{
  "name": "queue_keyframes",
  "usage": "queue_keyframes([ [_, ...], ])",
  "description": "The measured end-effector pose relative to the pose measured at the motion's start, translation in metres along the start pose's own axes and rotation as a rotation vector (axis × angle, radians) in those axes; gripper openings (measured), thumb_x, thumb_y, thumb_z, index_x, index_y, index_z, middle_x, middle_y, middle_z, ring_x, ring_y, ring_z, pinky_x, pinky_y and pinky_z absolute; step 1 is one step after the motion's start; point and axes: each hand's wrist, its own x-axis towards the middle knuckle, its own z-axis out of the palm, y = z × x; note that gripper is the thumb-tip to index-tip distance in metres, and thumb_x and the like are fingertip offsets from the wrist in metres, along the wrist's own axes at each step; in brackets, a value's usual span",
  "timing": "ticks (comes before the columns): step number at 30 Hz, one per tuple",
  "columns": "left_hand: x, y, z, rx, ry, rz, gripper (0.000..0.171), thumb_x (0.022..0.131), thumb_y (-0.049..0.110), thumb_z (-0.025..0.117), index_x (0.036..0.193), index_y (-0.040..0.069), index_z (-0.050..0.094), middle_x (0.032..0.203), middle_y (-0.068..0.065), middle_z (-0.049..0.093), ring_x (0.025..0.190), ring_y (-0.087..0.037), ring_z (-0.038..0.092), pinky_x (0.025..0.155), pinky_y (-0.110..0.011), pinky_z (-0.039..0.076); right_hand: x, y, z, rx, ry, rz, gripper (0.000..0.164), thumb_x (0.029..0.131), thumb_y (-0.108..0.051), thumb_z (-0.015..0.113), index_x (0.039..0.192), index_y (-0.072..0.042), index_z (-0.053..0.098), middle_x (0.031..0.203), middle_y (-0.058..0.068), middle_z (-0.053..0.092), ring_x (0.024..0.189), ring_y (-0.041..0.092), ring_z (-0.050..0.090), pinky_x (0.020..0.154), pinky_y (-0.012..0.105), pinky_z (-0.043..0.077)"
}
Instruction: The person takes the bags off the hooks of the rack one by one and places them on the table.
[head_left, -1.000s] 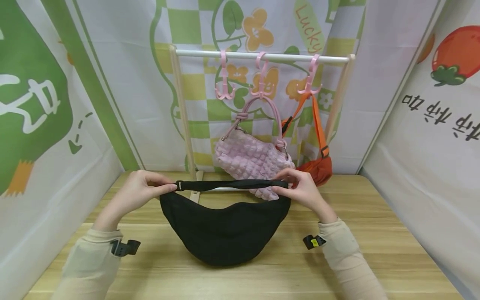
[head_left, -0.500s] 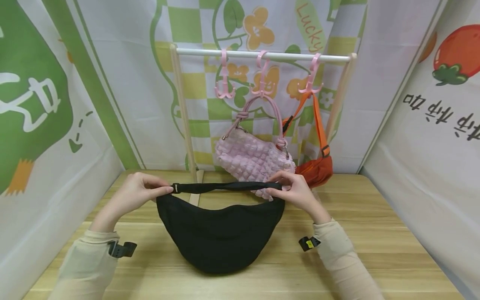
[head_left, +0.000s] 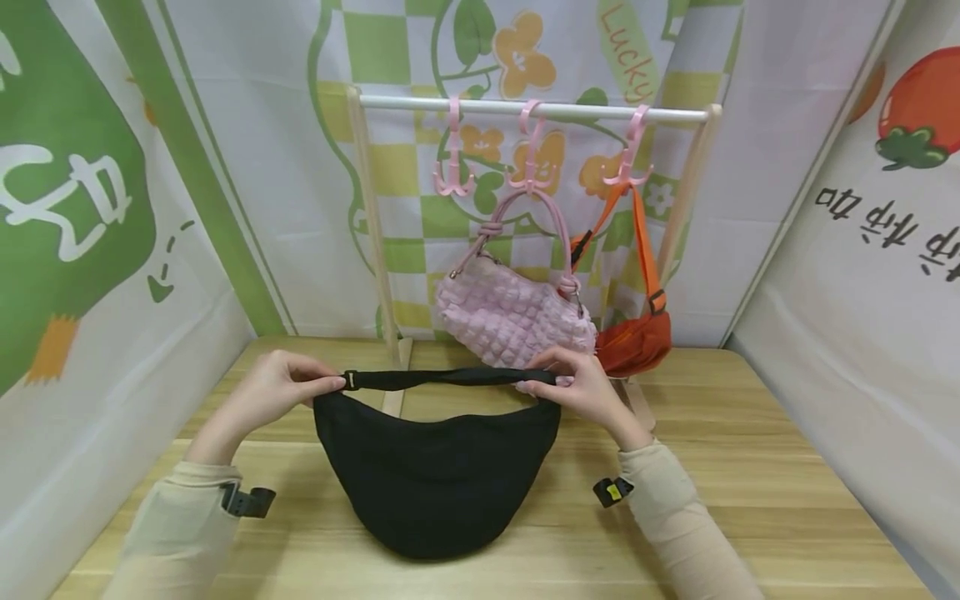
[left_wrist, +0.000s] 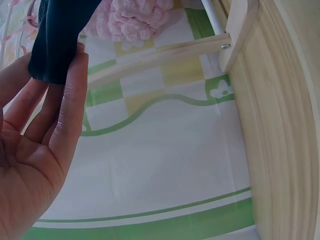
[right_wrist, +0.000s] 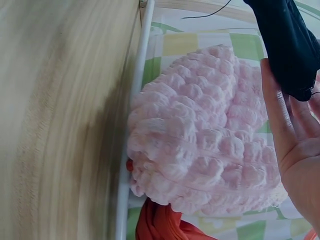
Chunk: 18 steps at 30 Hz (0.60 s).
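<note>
A black crescent-shaped bag (head_left: 442,483) hangs between my two hands over the table, its strap (head_left: 450,378) stretched along the top. My left hand (head_left: 281,392) pinches the bag's left upper corner beside the strap's buckle. At the opposite corner, my right hand (head_left: 581,392) pinches the strap end and bag edge between thumb and fingers. In the left wrist view, a black corner of the bag (left_wrist: 57,50) sits between the thumb and fingers. The right wrist view has the other black end (right_wrist: 287,50) in the fingers, with the pink bag (right_wrist: 205,135) behind it.
Behind the black bag stands a rack with a white rail (head_left: 495,107) and wooden posts. Three pink hooks hang there; the left hook (head_left: 453,158) bears nothing. A pink puffy bag (head_left: 517,317) and an orange bag (head_left: 637,342) hang from the others. The wooden table (head_left: 750,483) lies below.
Both hands still hold the black bag. The bag has come slightly nearer and lower, and my right hand has shifted a little left toward my left hand.
</note>
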Motion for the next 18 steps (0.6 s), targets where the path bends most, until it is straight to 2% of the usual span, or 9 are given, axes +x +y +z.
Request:
queue_keyframes([
  [5, 0.0, -0.004, 0.001, -0.001, -0.007, -0.011, 0.021, 0.086, 0.036, 0.068, 0.094, 0.017, 0.076, 0.094, -0.004, 0.073, 0.07, -0.007, 0.064, 0.06, -0.029, 0.055, 0.001, 0.004, 0.006, 0.01, 0.004, 0.01, 0.023, 0.077, -0.007, 0.077, 0.098, -0.002, 0.069, 0.098, 0.012, 0.07, 0.094, 0.026, 0.065, 0.082, 0.037, 0.055],
  [11, 0.0, -0.007, 0.0, -0.021, -0.036, -0.026, 0.023, 0.087, 0.035, 0.067, 0.096, 0.015, 0.076, 0.096, -0.007, 0.073, 0.074, -0.007, 0.064, 0.061, -0.03, 0.056, 0.002, 0.008, 0.013, 0.053, -0.013, 0.053, 0.023, 0.079, -0.008, 0.076, 0.1, 0.0, 0.068, 0.098, 0.014, 0.069, 0.095, 0.029, 0.063, 0.082, 0.047, 0.054],
  [14, 0.001, -0.01, 0.0, -0.028, -0.046, -0.035, 0.024, 0.087, 0.035, 0.067, 0.096, 0.015, 0.076, 0.097, -0.007, 0.073, 0.076, -0.008, 0.065, 0.062, -0.032, 0.056, 0.002, 0.011, 0.015, 0.069, -0.028, 0.063, 0.023, 0.08, -0.008, 0.075, 0.101, 0.0, 0.067, 0.097, 0.014, 0.068, 0.093, 0.028, 0.063, 0.079, 0.046, 0.055],
  [18, 0.002, -0.015, 0.003, -0.023, -0.067, -0.056, 0.026, 0.088, 0.036, 0.067, 0.097, 0.014, 0.075, 0.1, -0.009, 0.072, 0.08, -0.011, 0.066, 0.064, -0.033, 0.057, 0.002, 0.014, 0.017, 0.072, -0.039, 0.034, 0.023, 0.08, -0.007, 0.075, 0.1, 0.001, 0.067, 0.094, 0.015, 0.069, 0.087, 0.028, 0.065, 0.074, 0.042, 0.055],
])
